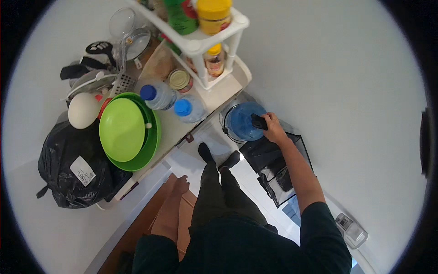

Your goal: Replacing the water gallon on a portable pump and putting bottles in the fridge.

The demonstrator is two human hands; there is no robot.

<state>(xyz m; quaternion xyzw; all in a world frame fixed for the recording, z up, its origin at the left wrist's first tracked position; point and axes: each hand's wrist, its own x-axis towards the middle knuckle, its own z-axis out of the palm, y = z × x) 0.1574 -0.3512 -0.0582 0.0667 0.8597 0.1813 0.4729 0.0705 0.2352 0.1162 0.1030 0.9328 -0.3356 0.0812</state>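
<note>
My right hand [272, 127] grips a black handle-like object [259, 122] over a large blue translucent water jug [241, 118]. What the black object belongs to cannot be told. A thin dark wire handle curves round the jug's left side. My left hand [181, 185] hangs low at my side with its fingers curled and nothing visible in it, above brown cardboard [187, 209]. Just below the jug and my right forearm stands a black-framed rack [251, 154] with dark things in it.
At the left, a counter [164, 147] carries green bowls [121, 130], plastic bottles [190, 109], a can [180, 80], utensils and a tied black bag [80, 171]. A white plastic shelf [219, 80] with jars rises at its far end. A wall borders the right.
</note>
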